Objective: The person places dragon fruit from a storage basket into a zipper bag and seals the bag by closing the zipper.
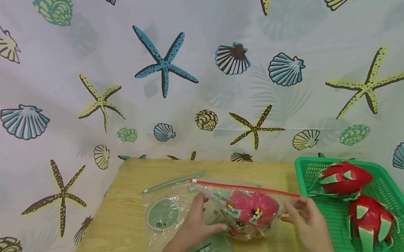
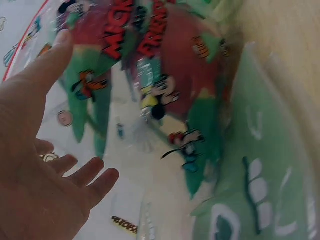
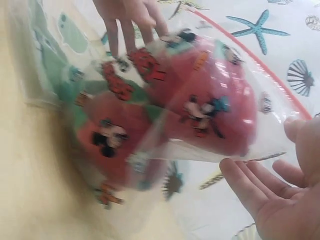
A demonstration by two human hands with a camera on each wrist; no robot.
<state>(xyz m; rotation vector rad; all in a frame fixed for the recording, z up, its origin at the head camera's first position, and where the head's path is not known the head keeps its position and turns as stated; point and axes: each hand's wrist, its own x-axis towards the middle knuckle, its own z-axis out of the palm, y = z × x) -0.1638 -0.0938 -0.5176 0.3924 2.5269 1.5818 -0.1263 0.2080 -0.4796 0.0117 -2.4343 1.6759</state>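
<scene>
Clear zip bag (image 1: 241, 212) with red seal strip along its top edge stands on the wooden surface (image 1: 121, 224), between the two hands. Inside: one red dragon fruit (image 1: 252, 207), partly masked by the printed cartoon figures and lettering on the film. Both wrist views are motion-blurred; print details hard to read, and the fruit's green scales merge with the green print.

Left hand (image 1: 195, 224) at the bag's left side. Fingers straight and slightly spread, tips against the film in the head view; left wrist view shows the palm open, thumb lying along the bag near the red strip. Whether the palm presses the bag: cannot tell.

Right hand (image 1: 306, 223) at the bag's right end, under the seal strip. Fingers relaxed and a little apart in the right wrist view; the thumb edge sits close to the film, contact unclear. No pinch visible. Forearm cut off by the lower frame edge.

Under and left of the bag: further flat bags with green print (image 1: 163, 214), overlapping, edges hard to separate; one is cut off at the bottom of the head view.

Right: green plastic basket (image 1: 302, 169) holding two more dragon fruits (image 1: 346, 178), basket cropped at the frame corner. Behind: curtain with shell-and-starfish pattern (image 1: 164, 62).
</scene>
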